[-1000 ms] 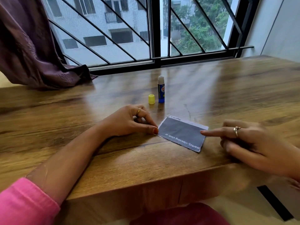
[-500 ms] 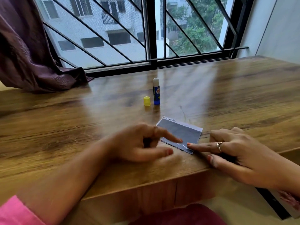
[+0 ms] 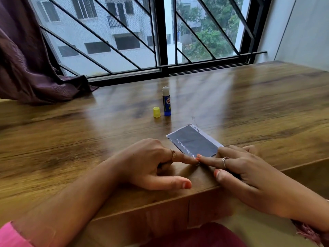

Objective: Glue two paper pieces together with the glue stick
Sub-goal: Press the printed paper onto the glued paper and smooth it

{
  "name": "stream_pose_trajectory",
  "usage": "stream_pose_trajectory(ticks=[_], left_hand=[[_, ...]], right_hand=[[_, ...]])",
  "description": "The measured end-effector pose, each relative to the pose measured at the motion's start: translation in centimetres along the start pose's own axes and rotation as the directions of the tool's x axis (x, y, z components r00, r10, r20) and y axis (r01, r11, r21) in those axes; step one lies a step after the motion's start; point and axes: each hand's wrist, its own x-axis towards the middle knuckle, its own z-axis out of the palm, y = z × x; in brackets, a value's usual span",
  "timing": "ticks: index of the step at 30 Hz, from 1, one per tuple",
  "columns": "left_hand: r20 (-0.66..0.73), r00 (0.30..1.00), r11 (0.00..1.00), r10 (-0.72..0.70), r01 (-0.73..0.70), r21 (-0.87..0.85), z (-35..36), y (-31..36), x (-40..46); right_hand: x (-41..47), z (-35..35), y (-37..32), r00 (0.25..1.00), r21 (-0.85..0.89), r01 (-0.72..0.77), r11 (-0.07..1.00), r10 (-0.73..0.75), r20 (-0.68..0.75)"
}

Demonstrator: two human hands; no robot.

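Two index fingertips are being pressed onto the near corner of the dark paper [image 3: 194, 142], one from each side, so that they almost meet there. The left hand [image 3: 153, 164] is being held loosely spread, its forefinger laid flat on the sheet and its thumb stretched out toward the table's near edge; nothing is being pinched. The right hand [image 3: 245, 173] is likewise being kept spread, forefinger down on the same corner, thumb on the wood nearer than the paper. The paper is lying flat on the wooden table [image 3: 71, 139], close to its front edge. Beyond the paper, the uncapped glue stick [image 3: 166, 102] is standing upright, with its yellow cap [image 3: 156, 112] just left of it. The sheet is judged to be light, thin and limp, likely to slide on the polished wood, so it is best being pinned at corners and edges and lifted by a corner. Whether two layers are lying there cannot be told.
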Motion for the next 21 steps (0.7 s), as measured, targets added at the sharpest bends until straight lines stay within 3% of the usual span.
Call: stream_pose_trajectory(ticks=[12,21], left_hand=[[-0.009,0.998,0.998,-0.056,0.057,0.018,0.1,0.3,0.0],[-0.019,0.999,0.994,-0.037,0.039,0.107,-0.2,-0.6,0.0]], right_hand=[[-0.7,-1.4,1.6,0.951,-0.165,-0.268,0.949,0.233,-0.204],[-0.2,-1.0,1.5,0.943,-0.131,-0.220,0.967,0.176,-0.282]])
